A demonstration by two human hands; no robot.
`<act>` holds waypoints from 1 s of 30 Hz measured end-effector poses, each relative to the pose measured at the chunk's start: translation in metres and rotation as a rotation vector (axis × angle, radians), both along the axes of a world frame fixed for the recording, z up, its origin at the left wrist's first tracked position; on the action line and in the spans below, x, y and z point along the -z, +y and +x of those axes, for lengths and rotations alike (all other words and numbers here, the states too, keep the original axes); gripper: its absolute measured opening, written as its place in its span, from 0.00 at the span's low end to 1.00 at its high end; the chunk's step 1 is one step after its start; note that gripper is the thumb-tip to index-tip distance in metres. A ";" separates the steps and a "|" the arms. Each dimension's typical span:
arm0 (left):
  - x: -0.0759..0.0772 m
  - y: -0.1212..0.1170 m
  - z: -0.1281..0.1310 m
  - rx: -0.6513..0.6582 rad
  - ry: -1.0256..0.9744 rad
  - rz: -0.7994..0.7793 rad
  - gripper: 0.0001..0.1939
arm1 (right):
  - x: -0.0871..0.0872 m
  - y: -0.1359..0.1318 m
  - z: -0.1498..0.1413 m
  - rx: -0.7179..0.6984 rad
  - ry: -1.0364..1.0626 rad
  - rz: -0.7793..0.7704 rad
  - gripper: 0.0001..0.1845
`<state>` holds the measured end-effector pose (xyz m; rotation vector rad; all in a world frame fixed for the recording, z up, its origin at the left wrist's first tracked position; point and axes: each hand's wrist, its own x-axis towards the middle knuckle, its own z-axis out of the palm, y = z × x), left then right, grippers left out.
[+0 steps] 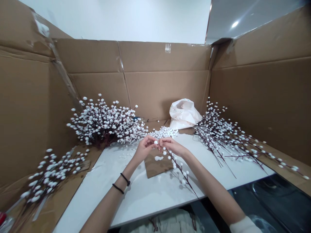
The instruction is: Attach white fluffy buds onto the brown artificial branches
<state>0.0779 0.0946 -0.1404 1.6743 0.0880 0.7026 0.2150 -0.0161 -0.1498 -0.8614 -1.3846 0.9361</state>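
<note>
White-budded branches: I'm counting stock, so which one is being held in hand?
The thin branch pinched by the right hand, reaching down across the white table; the others lie in bunches on the cardboard, off to both sides.

The fingertips [152, 140] of the left hand [145, 150] and right hand [172, 145] hide the exact spot where they pinch the white-berry branch [181, 170]. The picture's bottom edge cuts off both forearms and the right sleeve [244, 226]. At the lower left corner, the same edge cuts a red object [2, 218], too small to name. A blue object [137, 118] sits mostly hidden behind the left bunch of branches [104, 124], whose lower stems are lost among the berries. Below the white table's [136, 197] near edge, the dark shapes are too dim to tell.
</note>
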 end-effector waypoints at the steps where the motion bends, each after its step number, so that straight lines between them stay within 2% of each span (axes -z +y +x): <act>1: 0.000 0.000 0.000 0.001 -0.005 0.001 0.15 | 0.000 0.000 0.000 -0.004 0.001 -0.001 0.08; 20: 0.003 0.008 0.000 0.062 0.030 0.025 0.16 | 0.003 0.002 -0.001 0.010 0.029 -0.063 0.10; 30: -0.001 0.003 -0.002 0.029 0.037 0.014 0.16 | 0.007 0.004 -0.001 0.040 -0.002 -0.057 0.10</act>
